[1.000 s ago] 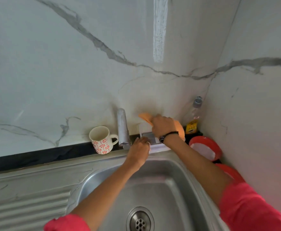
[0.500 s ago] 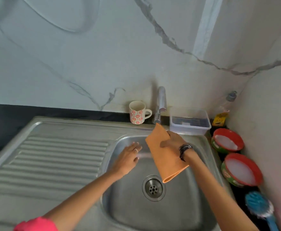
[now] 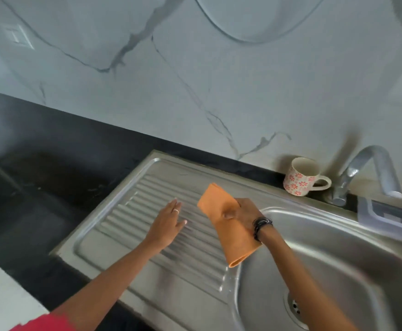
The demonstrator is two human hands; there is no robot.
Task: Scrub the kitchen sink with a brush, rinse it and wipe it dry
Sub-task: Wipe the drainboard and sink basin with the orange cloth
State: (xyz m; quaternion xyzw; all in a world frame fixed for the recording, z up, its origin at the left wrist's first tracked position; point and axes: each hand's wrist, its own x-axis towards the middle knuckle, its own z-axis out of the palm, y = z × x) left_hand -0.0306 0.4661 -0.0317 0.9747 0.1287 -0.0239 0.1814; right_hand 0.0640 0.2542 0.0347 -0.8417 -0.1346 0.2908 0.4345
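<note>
While the folded cloth is held up over the drainboard, the scene is laid out as follows.

Right hand (image 3: 239, 212): an orange cloth (image 3: 228, 225) is pinched between thumb and curled fingers; a dark band is worn at the wrist.
Cloth: it is folded, and it hangs clear of the steel, over the right end of the drainboard, just beside the left rim of the basin; its lower end is rolled and points toward the basin's near-left corner.
Left hand (image 3: 169, 223): the fingers are held straight and spread, nothing is gripped; it is stretched out over the middle of the ribbed drainboard (image 3: 128, 211). Whether the palm touches the ribs cannot be told, as the hand is blurred.
Sink (image 3: 338, 254): the steel basin is set at the right end of the unit, with the drain (image 3: 295, 305) near the lower edge of the view.
Tap (image 3: 364, 173): it is mounted at the back edge, behind the basin.
Mug (image 3: 302, 176): a flowered mug is stood upright on the back edge, just left of the tap, handle turned toward it.
Plastic box (image 3: 390, 217): a clear box is seen at the back right corner, cut off by the frame.
Counter (image 3: 52, 168): a black top is laid left of the drainboard.
</note>
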